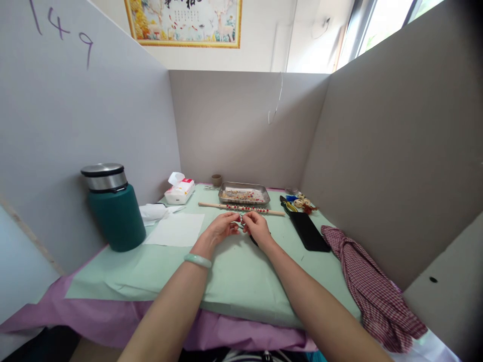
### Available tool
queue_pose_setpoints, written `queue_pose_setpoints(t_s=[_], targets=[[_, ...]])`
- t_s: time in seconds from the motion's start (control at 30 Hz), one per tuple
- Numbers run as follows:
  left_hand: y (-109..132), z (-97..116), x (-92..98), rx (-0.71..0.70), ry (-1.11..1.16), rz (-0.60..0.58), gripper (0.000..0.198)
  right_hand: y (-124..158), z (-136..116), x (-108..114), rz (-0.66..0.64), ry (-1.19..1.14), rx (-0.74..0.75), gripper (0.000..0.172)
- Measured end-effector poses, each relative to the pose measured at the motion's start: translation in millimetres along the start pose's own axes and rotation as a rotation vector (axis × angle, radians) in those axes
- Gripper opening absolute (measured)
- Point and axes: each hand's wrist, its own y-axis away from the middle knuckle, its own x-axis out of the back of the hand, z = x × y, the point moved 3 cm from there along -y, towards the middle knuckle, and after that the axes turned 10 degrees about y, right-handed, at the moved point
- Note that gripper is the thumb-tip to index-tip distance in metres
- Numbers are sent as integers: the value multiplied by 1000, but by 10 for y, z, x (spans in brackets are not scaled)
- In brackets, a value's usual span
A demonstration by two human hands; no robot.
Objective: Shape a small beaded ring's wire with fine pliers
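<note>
- Two bare hands meet near the centre of the frame, above the table (pixel 249 286) with its pale green cover.
- The left hand (pixel 223 227), below a pale green bangle (pixel 198 260), has a narrow grip, thumb and forefinger pinching a small piece (pixel 240 218) with some red on it.
- The right hand (pixel 257 227) pinches at the same piece, its grip just as narrow; the piece is too tiny to name and sits between the two sets of fingertips, at mid-frame.
- Part of a black curved object (pixel 254 241) shows beneath the right hand, mostly hidden.
- Just beyond the fingers, a wooden rod (pixel 211 204) lies crosswise, red beads (pixel 260 209) along its middle.
- Behind the rod, a metal tray (pixel 223 199) holds many small coloured bits.
- At centre right lie a black flat slab (pixel 309 234) and yellow-handled pliers (pixel 290 206); a checked cloth (pixel 372 281) drapes at lower right.
- At centre left stand a green bottle (pixel 115 218) and a tissue pack (pixel 180 193), near a white sheet (pixel 175 231).
</note>
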Motion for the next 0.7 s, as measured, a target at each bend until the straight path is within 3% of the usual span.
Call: queue_pose_setpoints(t_s=[0.2,0.4,0.57,0.7], targets=[[-7,-1,1,-29,-22,-8,24,12,-23,-9,-17,-27,-8,26],[-46,-41,84,-31,-121,127,25,-1,32,1,1,69,17,21],[-53,-21,78,-80,-165,166,26,-8,20,8,10,69,8,25],[-43,23,86,-104,-216,313,28,26,-27,46,54,162,24,31]])
